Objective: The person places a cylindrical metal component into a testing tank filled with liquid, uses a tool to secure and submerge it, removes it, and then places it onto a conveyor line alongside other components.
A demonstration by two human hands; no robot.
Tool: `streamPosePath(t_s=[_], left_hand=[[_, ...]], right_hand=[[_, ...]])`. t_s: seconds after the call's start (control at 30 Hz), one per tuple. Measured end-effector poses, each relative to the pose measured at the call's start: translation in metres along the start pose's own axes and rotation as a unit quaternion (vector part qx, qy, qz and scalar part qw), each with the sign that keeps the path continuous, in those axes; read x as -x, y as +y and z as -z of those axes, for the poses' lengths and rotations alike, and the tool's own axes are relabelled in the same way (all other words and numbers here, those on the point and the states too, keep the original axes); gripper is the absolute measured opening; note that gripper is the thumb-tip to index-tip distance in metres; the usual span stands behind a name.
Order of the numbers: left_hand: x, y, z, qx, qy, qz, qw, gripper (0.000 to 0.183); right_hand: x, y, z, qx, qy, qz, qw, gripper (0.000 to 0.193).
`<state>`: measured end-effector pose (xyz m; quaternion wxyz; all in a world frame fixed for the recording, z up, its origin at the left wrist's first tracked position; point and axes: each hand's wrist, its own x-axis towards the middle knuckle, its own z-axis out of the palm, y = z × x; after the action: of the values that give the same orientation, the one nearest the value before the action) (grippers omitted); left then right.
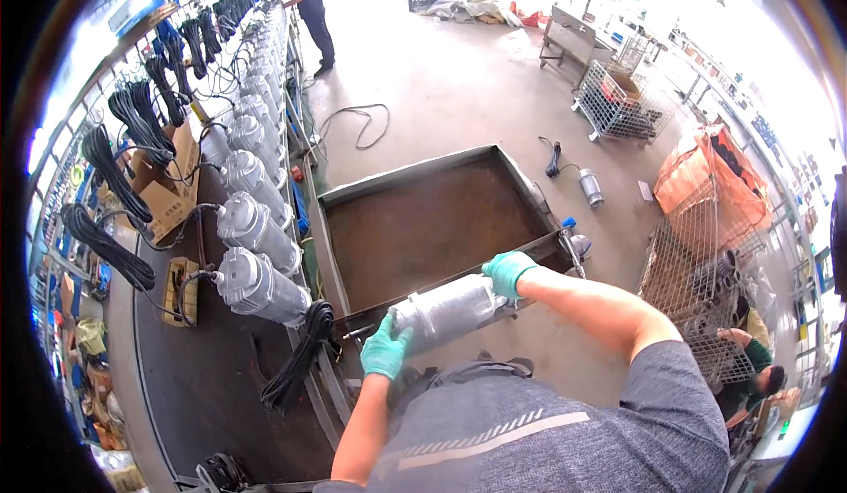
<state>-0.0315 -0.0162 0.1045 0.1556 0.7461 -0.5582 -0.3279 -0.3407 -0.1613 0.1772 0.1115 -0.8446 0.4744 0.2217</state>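
Observation:
A silver-grey cylindrical metal housing (448, 312), like a submersible pump body, lies sideways at the near edge of a rectangular metal tank. My left hand (385, 350), in a green glove, grips its left end, fingers curled against the metal. At the other end my right hand (508, 272), gloved alike, is wrapped over the housing's rim. The tank (415, 175) has a brown, dark bottom or liquid surface; I cannot tell which. Just left of my left hand, a coil of black cable (304, 347) hangs at the bench edge.
Left of me, several similar grey pumps (256, 286) with coiled black cables stand along a dark bench (203, 387). A lone pump (589, 187) sits on the floor beyond the tank. At right are a wire cage (688, 263) and an orange sack (706, 188). Two other people are nearby.

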Motion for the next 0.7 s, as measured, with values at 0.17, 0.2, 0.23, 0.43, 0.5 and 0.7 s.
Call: streamPosePath(t_s=[0.17, 0.2, 0.23, 0.43, 0.5, 0.7], left_hand=[[0.002, 0.003, 0.000, -0.001, 0.006, -0.001, 1.000, 0.071], [0.002, 0.002, -0.002, -0.003, 0.004, -0.006, 1.000, 0.071], [0.001, -0.001, -0.003, 0.006, 0.009, -0.008, 1.000, 0.070], [0.000, 0.007, 0.002, 0.009, 0.007, -0.005, 1.000, 0.070], [0.000, 0.004, 0.000, 0.004, 0.007, 0.005, 1.000, 0.070], [0.001, -0.002, -0.005, 0.024, 0.012, -0.005, 1.000, 0.070]], right_hand=[[0.007, 0.006, 0.031, -0.005, -0.067, -0.067, 0.995, 0.037], [0.004, 0.006, 0.034, -0.008, -0.066, -0.072, 0.995, 0.037], [0.001, 0.004, 0.037, 0.018, -0.097, -0.048, 0.994, 0.037], [-0.001, 0.022, 0.016, 0.186, 0.001, 0.154, 0.970, 0.016], [0.000, 0.024, 0.013, 0.211, 0.013, 0.173, 0.962, 0.017], [0.025, 0.004, 0.035, 0.101, -0.043, -0.017, 0.994, 0.043]])
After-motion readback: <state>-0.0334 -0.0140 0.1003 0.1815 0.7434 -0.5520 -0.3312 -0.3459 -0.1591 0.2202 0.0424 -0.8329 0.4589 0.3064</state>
